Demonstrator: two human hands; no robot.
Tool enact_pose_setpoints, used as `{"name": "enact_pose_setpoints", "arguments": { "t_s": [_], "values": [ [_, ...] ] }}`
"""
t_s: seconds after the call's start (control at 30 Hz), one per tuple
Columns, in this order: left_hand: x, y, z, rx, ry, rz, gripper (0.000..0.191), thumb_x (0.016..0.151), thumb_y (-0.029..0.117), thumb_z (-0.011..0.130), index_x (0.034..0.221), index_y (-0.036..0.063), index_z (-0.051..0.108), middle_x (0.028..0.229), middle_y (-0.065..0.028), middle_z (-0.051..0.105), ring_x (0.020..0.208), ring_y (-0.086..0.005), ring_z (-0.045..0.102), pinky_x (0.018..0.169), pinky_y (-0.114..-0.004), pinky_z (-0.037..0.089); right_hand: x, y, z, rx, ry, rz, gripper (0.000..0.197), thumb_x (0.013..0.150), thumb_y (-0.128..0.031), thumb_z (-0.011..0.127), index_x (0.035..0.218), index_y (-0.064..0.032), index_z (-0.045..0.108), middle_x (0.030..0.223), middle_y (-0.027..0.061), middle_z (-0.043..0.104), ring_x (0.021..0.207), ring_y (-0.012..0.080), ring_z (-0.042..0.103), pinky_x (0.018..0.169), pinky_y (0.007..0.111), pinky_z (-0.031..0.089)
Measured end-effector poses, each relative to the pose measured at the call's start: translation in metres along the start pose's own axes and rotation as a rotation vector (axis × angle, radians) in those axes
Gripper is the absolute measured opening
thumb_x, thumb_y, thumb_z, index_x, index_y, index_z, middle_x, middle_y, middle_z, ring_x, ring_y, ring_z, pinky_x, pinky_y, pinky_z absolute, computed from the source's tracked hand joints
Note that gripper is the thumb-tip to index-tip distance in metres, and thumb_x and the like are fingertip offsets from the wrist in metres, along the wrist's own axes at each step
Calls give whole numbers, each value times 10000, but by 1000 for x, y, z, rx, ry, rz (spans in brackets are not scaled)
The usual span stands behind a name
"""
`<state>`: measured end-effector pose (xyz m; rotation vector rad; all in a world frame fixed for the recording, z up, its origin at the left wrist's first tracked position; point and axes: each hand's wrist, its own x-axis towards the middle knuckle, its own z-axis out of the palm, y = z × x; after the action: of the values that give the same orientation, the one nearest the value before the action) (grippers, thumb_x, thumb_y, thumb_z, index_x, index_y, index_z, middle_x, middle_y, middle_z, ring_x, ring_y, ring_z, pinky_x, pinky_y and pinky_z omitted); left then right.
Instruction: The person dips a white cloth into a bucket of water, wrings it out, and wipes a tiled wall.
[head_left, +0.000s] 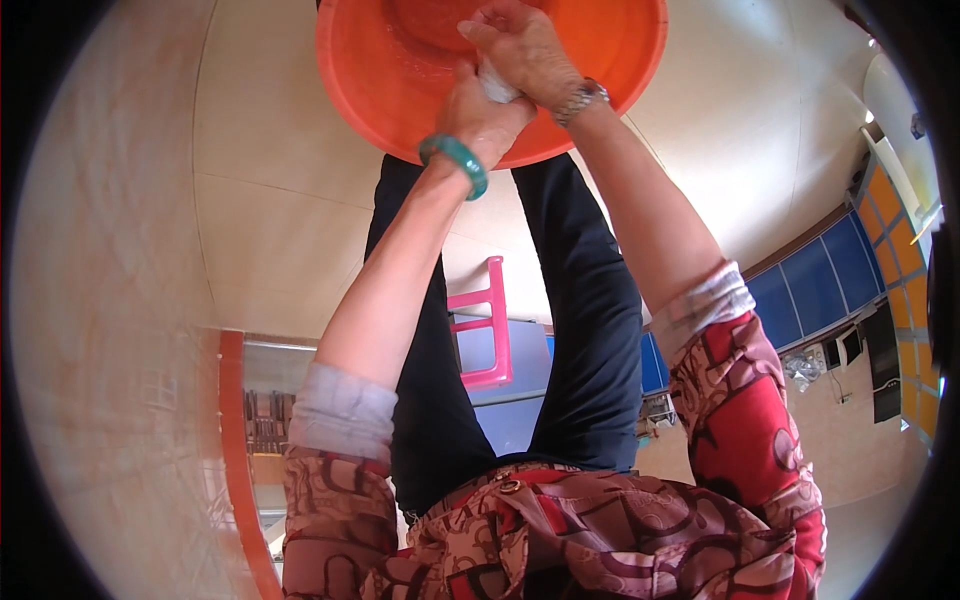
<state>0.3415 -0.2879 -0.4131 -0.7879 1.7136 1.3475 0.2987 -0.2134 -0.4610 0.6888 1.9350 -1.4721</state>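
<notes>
An orange plastic basin (341, 67) fills the top of the view, cut off by the picture's edge. Over its near side, my left hand (484, 120) and my right hand (529, 56) are pressed close together. Between them they grip a white, crumpled piece, apparently cloth (496, 84); most of it is hidden by my fingers. A green bangle (459, 161) circles my left wrist, and a metal-band watch (581, 101) sits on my right. Low in the basin there seems to be some water, though this is hard to make out.
Behind my legs in dark trousers (585, 300) stands a pink plastic stool (496, 322). Pale floor tiles (277, 247) surround the basin. On the right are blue cabinets (814, 277) and an orange tiled wall (892, 225). A pale wall (112, 300) and an orange door frame (232, 420) lie left.
</notes>
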Motion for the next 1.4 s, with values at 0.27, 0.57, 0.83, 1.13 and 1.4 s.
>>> {"name": "enact_pose_setpoints", "arguments": {
  "t_s": [0.27, 0.57, 0.83, 1.13, 1.4],
  "values": [
    [-19, 2, -37, -756, -472, -213, 337, 785, 219, 608, 1029, 0, 527, 671, -16, 521, 589, -101, 489, 489, -233, 368, -13, -29, -34, 409, -401, 226, 417, 887, -378, 556, 1157, -61, 569, 1039, 124, 636, 931, 191, 606, 781, 307, 496],
    [-30, 10, -25, -918, -580, -379, 297, 803, 256, 627, 968, 32, 523, 613, 11, 461, 527, -76, 420, 419, -213, 301, -16, -32, -31, 781, -661, 334, 185, 877, -182, 597, 1036, -87, 599, 688, 1, 622, 648, 90, 605, 589, 228, 511],
    [1, -15, -5, -556, -219, -106, 264, 734, 127, 677, 953, 67, 543, 737, -8, 557, 624, -105, 548, 516, -254, 431, -12, -23, -6, 271, -126, 192, 93, 910, -141, 539, 843, -80, 558, 613, -11, 524, 547, 100, 505, 511, 228, 442],
    [-33, -2, -40, -1030, -613, -204, 358, 748, 152, 636, 1047, 4, 507, 748, -53, 561, 558, -112, 520, 483, -234, 403, -26, -45, -36, 675, -664, 65, 238, 907, -217, 551, 1100, -81, 585, 830, 51, 650, 731, 122, 614, 655, 261, 508],
    [-54, 15, -43, -1268, -864, -352, 278, 731, 144, 662, 921, -10, 529, 672, -45, 535, 521, -81, 474, 439, -201, 358, -37, -68, -45, 794, -960, 216, 382, 862, -199, 618, 1195, -33, 531, 905, 76, 638, 800, 112, 606, 744, 266, 508]
  ]
}}
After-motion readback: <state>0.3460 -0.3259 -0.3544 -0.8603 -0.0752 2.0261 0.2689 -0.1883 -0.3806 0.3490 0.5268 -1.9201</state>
